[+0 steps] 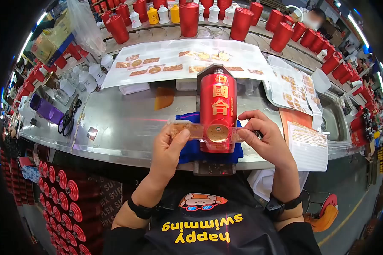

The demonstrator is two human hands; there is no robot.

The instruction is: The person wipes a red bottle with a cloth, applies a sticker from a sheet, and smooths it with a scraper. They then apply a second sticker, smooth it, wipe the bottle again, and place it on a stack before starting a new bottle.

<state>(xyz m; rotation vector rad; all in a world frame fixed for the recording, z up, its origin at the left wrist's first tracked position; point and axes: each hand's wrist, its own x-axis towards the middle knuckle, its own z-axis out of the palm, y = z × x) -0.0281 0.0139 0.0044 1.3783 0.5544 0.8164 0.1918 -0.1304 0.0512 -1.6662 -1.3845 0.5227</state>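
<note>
Nearest the camera, a black shirt with yellow lettering and two banded wrists are seen. The left hand (pixel 168 151) and the right hand (pixel 266 138) are held over the front edge of the worktop (pixel 123 123). A clear strip (pixel 195 130) bearing a gold seal (pixel 217 132) is stretched between them. Its left end is pinched between the thumb and fingers (pixel 181 137) of the left hand, and its right end is pinched by those of the right hand. The strip is held across the lower body of a red bottle (pixel 217 100); contact between the two cannot be told. The bottle is laid with its cap pointing away, on a blue cloth (pixel 190 151) at the middle of the worktop. Scissors (pixel 68 119) are placed well to the left. Beyond the bottle, sheets (pixel 174 59) of gold labels are spread out. Farthest off, upright red jars (pixel 189 18) are lined along a conveyor.
</note>
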